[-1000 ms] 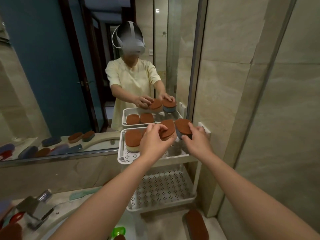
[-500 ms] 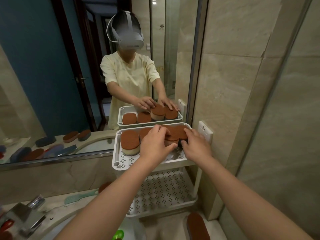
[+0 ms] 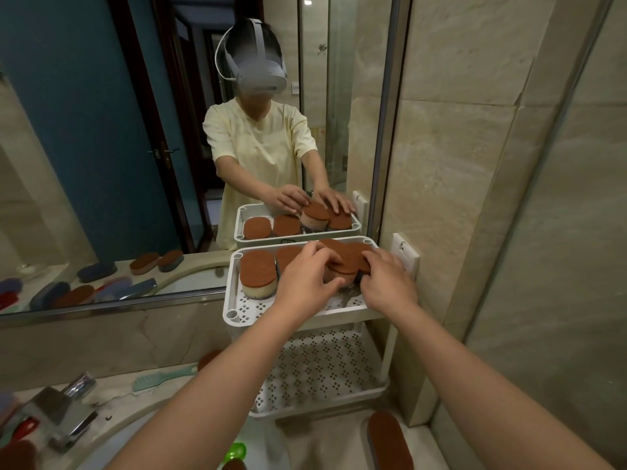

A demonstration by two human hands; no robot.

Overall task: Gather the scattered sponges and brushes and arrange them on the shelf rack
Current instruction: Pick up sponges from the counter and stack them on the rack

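Where the fingertips point: mirror [image 3: 101, 164], directly beyond both hands.
Shelf rack [image 3: 251, 308]: white, two perforated tiers; top tier under the hands, lower tier beneath the wrists.
Left hand [image 3: 305, 281]: fingers curled round the pale-based sponge [image 3: 341, 268], thumb at its near side.
Right hand [image 3: 386, 286]: fingers curled over the dark-based sponge [image 3: 359, 254]; the two brown tops overlap.
Outer sponge [image 3: 258, 273]: flat on the top tier, well left of the left hand.
Inner sponge [image 3: 288, 256]: just beside the left knuckles.
Loose sponge [image 3: 390, 439]: below the right forearm.
Green brush [image 3: 163, 378]: left of the left forearm.
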